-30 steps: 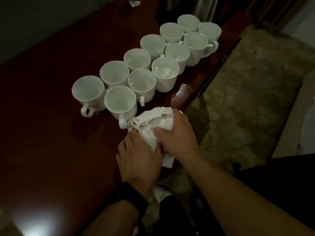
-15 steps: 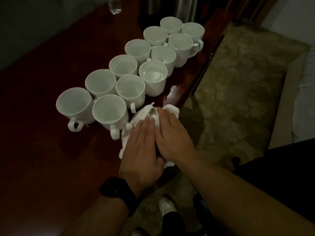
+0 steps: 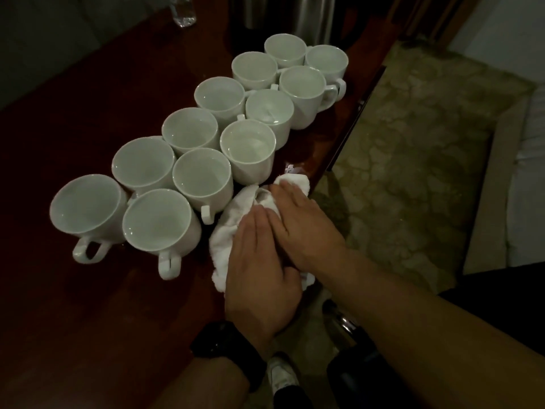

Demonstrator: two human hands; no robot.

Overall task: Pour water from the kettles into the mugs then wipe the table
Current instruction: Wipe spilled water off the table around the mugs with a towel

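Whereas a second ago the cloth (image 3: 236,231) was bunched up in the right hand (image 3: 306,222), it is now flattened on the table (image 3: 88,305). It is pressed down by both hands laid side by side, fingers straight and together, and nothing is gripped. The left hand (image 3: 259,267) is laid on the cloth's near part, while the right has been carried forward along the mugs (image 3: 200,178). The cloth lies just right of the mugs' nearest pair, touching or all but touching them.

Water can be made out in several mugs, so pouring is judged finished and wiping under way. A shiny wet patch (image 3: 295,168) is seen just beyond the cloth, right of the mugs and close to the table edge; it is probably the next thing to be mopped.

Behind the mugs, two kettles (image 3: 312,16) are partly seen, and a clear bottle (image 3: 182,13) further left of them. The strip between the mugs and the edge is narrow, so handles could be knocked and more water spilled. A dark wristband (image 3: 227,346) is worn on the left wrist.
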